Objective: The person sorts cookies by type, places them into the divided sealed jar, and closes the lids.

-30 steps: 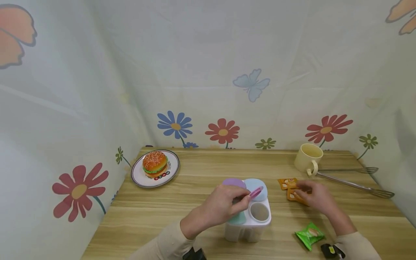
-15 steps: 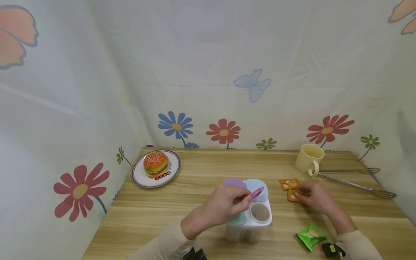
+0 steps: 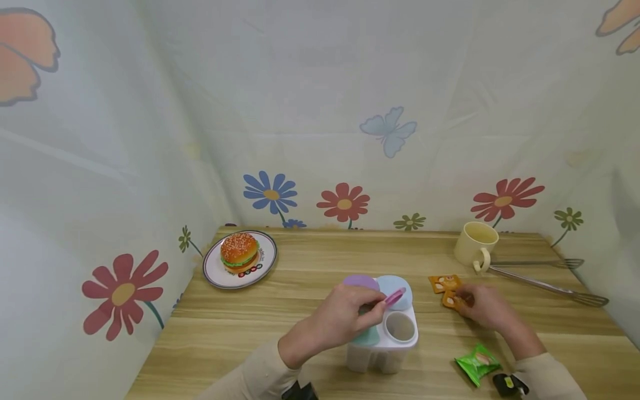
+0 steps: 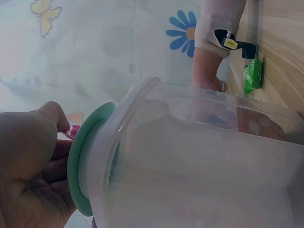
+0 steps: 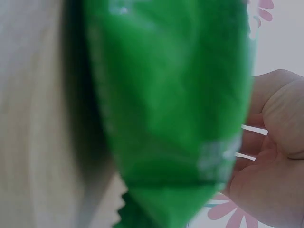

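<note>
My left hand (image 3: 336, 318) pinches a small pink lid (image 3: 395, 297) between thumb and fingers, tilted above a clear container with a white top (image 3: 406, 343). Purple (image 3: 361, 281), blue (image 3: 387, 284) and green (image 3: 367, 336) lids cover its other wells; the round well (image 3: 399, 326) at front right is uncovered. In the left wrist view the green lid (image 4: 88, 156) stands beside the left fingers. On the right, my right hand (image 3: 487, 306) pinches the edge of the nearer orange packet (image 3: 450, 300); its fingertips partly hide it. A second orange packet (image 3: 443, 283) lies against it.
A green wrapped snack (image 3: 477, 364) lies in front of the right forearm and fills much of the right wrist view. Behind stand a yellow mug (image 3: 472, 244) and two whisks (image 3: 545, 281). At back left, a plate (image 3: 212, 272) holds a toy burger (image 3: 239, 253).
My right fingers have come down from over the orange packets onto the nearer one's edge. The left hand and the pink lid have stayed in place.
</note>
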Available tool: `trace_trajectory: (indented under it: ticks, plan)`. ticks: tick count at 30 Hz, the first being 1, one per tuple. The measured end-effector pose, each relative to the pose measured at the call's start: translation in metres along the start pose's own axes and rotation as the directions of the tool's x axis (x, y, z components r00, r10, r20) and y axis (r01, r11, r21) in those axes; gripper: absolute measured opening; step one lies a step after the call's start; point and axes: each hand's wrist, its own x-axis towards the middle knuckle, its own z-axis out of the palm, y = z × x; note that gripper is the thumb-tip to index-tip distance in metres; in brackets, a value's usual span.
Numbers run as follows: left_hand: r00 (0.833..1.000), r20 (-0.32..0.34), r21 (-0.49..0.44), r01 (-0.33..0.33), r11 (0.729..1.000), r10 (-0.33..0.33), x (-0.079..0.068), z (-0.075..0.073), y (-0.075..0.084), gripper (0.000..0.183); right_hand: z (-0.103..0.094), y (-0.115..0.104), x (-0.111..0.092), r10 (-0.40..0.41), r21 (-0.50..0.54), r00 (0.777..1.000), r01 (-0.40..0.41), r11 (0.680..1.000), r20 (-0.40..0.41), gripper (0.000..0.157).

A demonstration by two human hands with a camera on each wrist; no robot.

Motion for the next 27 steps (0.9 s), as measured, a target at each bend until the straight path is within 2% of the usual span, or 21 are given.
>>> trace_trajectory:
  ticks: [5, 12, 17, 27]
  plan:
    - [1.000, -0.009, 0.000, -0.015, 1.000, 0.015, -0.0010, 0.0009, -0.0004, 0.015, -0.0004, -0.0003, -0.0013, 0.025, 0.001, 0.999, -0.025, 1.000, 0.048, 0.032]
    - [1.000, -0.004, 0.002, -0.014, 1.000, 0.014, -0.0004, 0.0004, -0.0008, 0.016, 0.0003, -0.0003, 0.0001, 0.003, -0.022, 0.997, -0.001, 1.000, 0.074, 0.040]
    - [1.000, 0.008, -0.003, -0.002, 1.000, 0.002, -0.0002, -0.0004, 0.0001, 0.017, 0.0007, -0.0004, -0.0001, -0.015, -0.042, 0.997, 0.019, 0.999, 0.079, 0.038]
    - [1.000, 0.012, -0.009, 0.000, 1.000, 0.000, -0.0001, -0.0008, 0.0006, 0.017, 0.0002, -0.0003, -0.0010, 0.029, -0.006, 0.998, -0.028, 1.000, 0.055, 0.030]
